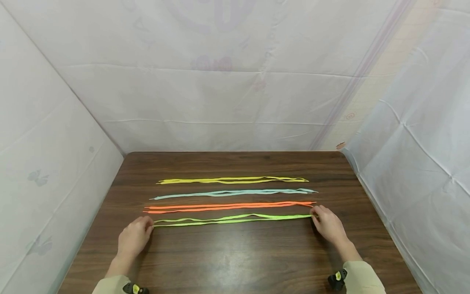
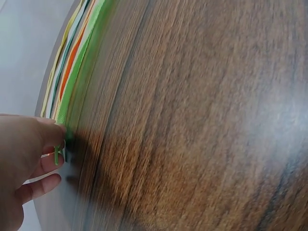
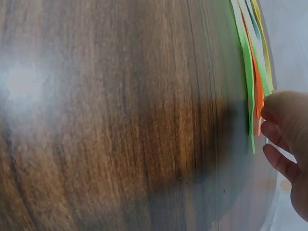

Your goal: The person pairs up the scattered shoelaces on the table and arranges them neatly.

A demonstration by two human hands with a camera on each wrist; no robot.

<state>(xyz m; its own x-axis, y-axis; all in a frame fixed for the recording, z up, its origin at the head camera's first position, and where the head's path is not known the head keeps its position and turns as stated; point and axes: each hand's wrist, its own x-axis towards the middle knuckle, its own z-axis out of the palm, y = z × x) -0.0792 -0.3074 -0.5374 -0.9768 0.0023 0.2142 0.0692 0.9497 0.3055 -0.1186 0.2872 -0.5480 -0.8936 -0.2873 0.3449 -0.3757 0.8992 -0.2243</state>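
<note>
A lime-green shoelace (image 1: 286, 217), doubled into long strands, stretches across the table between both hands. My left hand (image 1: 135, 237) pinches its left end, and a short tip of the green lace (image 2: 56, 156) sticks out below the fingers in the left wrist view. At the other end my right hand (image 1: 328, 224) pinches the lace between thumb and fingertips. One green strand (image 3: 251, 120) hangs loose beside those fingers. Just beyond lies an orange shoelace (image 1: 286, 203), its right end close to the right fingertips.
Farther back, a light blue shoelace (image 1: 176, 197) and a yellow shoelace (image 1: 183, 181) lie in roughly parallel rows. All are on a dark wood-grain table (image 1: 235, 253). White sheeting (image 1: 235, 98) hangs behind the table and along both sides.
</note>
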